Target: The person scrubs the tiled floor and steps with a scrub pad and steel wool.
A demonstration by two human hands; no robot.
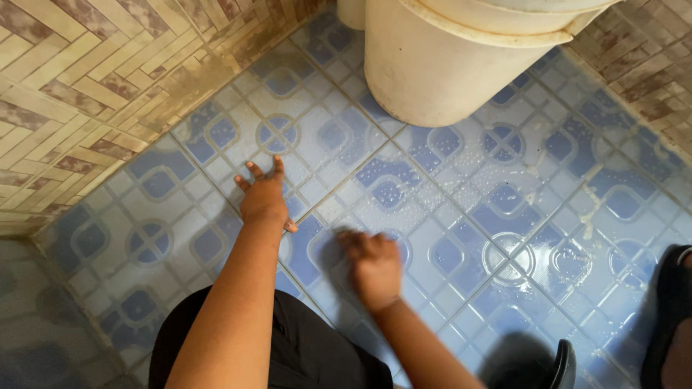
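The left hand (264,196) lies flat on the wet blue patterned floor (461,216), fingers spread wide, holding nothing. The right hand (373,265) sits just beside it on the same tiles, blurred; its fingers look curled, but I cannot tell whether it holds anything. A big white bucket (440,65) stands on the floor well beyond both hands, near the brown tiled wall (94,79). A black sandal (667,317) rests at the right edge.
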